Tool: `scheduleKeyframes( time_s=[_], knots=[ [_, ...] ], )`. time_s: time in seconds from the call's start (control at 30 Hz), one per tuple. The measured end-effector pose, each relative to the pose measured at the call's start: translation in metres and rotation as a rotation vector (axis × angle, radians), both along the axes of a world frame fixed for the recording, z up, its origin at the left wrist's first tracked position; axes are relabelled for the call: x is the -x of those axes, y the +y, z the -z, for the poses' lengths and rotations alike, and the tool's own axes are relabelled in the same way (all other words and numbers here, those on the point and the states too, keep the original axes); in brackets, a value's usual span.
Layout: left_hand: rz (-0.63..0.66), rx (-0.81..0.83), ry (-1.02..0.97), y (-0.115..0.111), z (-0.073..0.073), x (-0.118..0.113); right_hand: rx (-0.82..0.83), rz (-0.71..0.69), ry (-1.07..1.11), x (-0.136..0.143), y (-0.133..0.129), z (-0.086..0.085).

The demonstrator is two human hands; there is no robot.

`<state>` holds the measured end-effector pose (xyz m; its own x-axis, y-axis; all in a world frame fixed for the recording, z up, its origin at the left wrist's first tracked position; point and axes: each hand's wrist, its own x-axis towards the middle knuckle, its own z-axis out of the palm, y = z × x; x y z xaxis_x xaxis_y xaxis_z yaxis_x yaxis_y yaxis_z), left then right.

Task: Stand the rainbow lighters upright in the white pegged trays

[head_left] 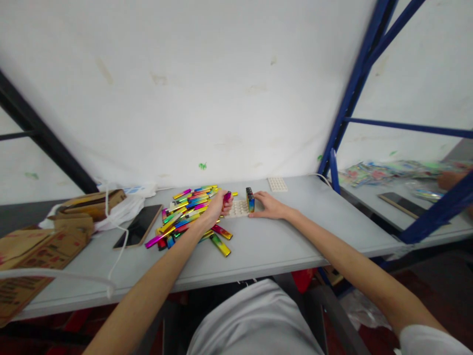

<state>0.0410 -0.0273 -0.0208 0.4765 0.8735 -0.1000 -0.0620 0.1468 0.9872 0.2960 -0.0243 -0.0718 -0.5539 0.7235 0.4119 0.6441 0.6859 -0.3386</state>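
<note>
My left hand [219, 207] is closed around a slim, shiny purple stick [226, 197], above the left end of a white tray with rows of holes [237, 209]. At the tray's right end stands an upright row of rainbow-coloured metallic sticks with black tops [250, 199]. My right hand [271, 205] rests beside that row with thumb and fingers apart, its fingertips at the row's right side. To the left, partly behind my left forearm, lies a loose pile of the same shiny sticks [192, 203] in yellow, blue, green, red and purple.
A second white holed tray [277, 184] lies near the wall. On the left are a phone [139, 226], a white cable [123, 241] and cardboard boxes [62, 241]. A blue metal frame [345, 103] rises on the right; beyond it another person's hand [453, 180] shows near colourful packets [384, 172].
</note>
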Motion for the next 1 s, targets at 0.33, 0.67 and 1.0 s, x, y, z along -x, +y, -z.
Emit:
scheduleKeyframes(
  time_s=[0.33, 0.67, 1.0],
  knots=[
    [-0.037, -0.010, -0.096, 0.002, -0.002, 0.004, -0.013, 0.001, 0.017, -0.001, 0.001, 0.001],
    [-0.197, -0.472, 0.044, -0.001, 0.005, -0.005, 0.053, -0.030, 0.035, -0.006, -0.003, -0.003],
    [-0.063, -0.752, 0.272, 0.005, 0.012, -0.006, 0.064, -0.042, 0.036, -0.005, -0.005, -0.005]
  ],
)
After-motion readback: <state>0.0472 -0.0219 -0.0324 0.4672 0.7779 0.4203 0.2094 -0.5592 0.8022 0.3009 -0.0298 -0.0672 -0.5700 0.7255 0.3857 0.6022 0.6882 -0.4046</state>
